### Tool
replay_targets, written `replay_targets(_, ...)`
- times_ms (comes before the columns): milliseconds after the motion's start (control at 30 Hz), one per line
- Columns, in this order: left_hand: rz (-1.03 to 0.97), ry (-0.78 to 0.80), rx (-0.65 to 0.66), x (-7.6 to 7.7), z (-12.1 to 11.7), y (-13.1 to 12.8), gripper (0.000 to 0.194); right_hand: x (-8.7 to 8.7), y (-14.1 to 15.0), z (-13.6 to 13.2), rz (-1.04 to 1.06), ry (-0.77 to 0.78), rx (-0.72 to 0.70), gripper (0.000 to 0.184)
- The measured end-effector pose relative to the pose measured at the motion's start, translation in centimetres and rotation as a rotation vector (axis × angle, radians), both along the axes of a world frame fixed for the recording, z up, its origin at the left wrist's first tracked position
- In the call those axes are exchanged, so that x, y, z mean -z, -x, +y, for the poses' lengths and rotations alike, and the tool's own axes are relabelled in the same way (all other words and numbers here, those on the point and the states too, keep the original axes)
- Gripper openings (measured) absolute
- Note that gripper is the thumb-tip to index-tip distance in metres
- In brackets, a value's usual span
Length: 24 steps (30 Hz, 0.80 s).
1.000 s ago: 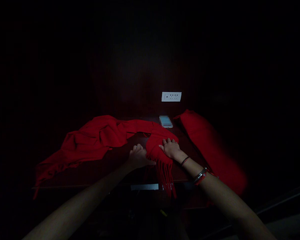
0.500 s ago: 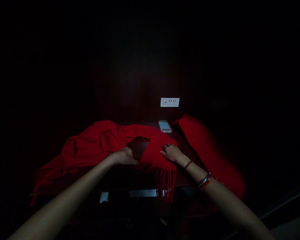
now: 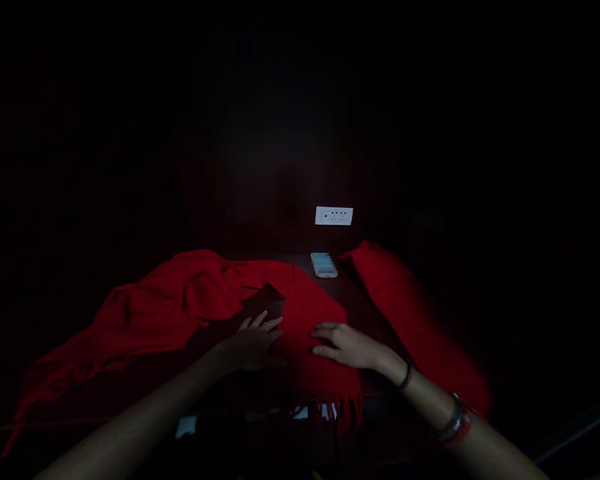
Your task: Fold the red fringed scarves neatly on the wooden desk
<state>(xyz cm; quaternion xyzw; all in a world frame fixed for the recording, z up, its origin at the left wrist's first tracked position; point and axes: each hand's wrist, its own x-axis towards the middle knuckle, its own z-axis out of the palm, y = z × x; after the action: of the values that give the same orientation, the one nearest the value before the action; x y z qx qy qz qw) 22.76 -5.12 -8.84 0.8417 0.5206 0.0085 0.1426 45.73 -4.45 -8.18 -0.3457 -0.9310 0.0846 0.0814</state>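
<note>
A long red fringed scarf (image 3: 170, 303) lies across a dark table (image 3: 360, 300), its near end spread flat with the fringe hanging over the front edge. My left hand (image 3: 254, 341) rests open with fingers stretched out at the left edge of that flat end. My right hand (image 3: 344, 343) lies open, palm down, on the scarf's right side. Bracelets show on my right wrist.
A second red cloth (image 3: 415, 320) lies folded at the right of the table. A phone (image 3: 324, 264) sits at the back, below a white wall socket (image 3: 334, 215). The room is very dark.
The scarf end was bunched under my hands; both hands have since opened and spread it flat toward the front edge. The camera has tilted slightly.
</note>
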Motion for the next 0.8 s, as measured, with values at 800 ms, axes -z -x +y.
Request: replay_targets(800,-0.063,-0.404,-0.392,2.1,10.8,-3.4,0.048,0.1,2.2,13.2,0.427,0.000,0.487,0.026)
